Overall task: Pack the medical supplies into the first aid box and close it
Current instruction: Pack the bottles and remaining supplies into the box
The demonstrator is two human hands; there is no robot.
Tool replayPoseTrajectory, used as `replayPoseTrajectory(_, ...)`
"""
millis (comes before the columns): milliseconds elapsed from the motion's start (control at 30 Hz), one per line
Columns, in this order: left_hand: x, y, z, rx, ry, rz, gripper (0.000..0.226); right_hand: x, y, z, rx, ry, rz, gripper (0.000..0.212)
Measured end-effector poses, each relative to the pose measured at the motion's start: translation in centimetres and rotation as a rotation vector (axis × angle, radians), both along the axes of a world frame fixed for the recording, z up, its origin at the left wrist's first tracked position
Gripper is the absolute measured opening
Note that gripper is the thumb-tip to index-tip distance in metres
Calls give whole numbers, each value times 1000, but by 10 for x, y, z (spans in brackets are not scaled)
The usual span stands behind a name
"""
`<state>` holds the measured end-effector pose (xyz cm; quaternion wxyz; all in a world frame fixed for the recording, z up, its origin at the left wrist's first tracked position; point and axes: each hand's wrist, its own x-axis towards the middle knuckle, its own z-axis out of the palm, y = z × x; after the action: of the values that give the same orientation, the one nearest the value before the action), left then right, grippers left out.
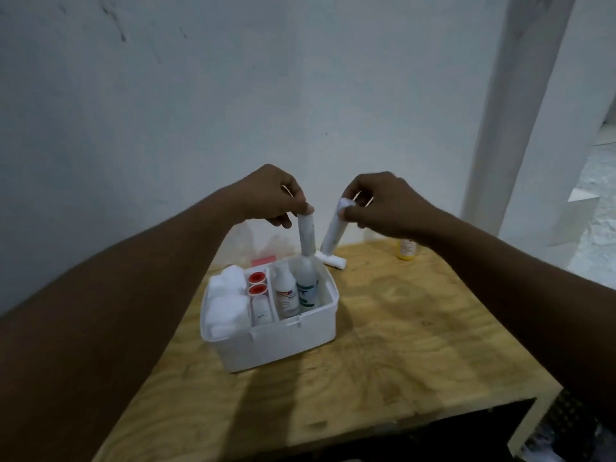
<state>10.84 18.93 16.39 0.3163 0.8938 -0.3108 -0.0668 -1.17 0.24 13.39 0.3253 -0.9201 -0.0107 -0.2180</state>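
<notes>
I'm looking down at a plywood tabletop, bare wood with visible grain, pushed against a plain white wall. A white pillar stands at right; past it the floor looks pale, too blurred to read.

The first aid box is white plastic, open, sitting on the left-centre of the tabletop. Count inside: a wad of white cotton fills the left compartment; two red-capped rolls sit in the narrow middle slot with one small white bottle in front of them; two bottles in the right compartment, one with a red label and one with a teal label.

My left hand pinches the top of one white tube, held upright over the right compartment, its lower end at the teal bottle's top. My right hand grips the top of a second white tube, tilted, its lower end just behind the box near a small white piece on the tabletop.

One yellow bottle stands at the far edge, partly hidden by my right wrist. Something red lies behind the box; can't identify it.
</notes>
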Motion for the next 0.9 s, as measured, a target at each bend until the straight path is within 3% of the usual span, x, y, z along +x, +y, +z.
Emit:
replayPoseTrajectory(233, -4, 32, 0, -56, 64, 8, 25, 8, 38, -17, -185, 120, 121, 22)
replayPoseTrajectory(533, -14, 24, -44, 276, 236, -103, 27, 5, 43, -44, -344, 362, 170, 26)
replayPoseTrajectory(900, -16, 16, -70, 421, 368, -174, 18, -1, 41, -52, -301, 517, 240, 24)
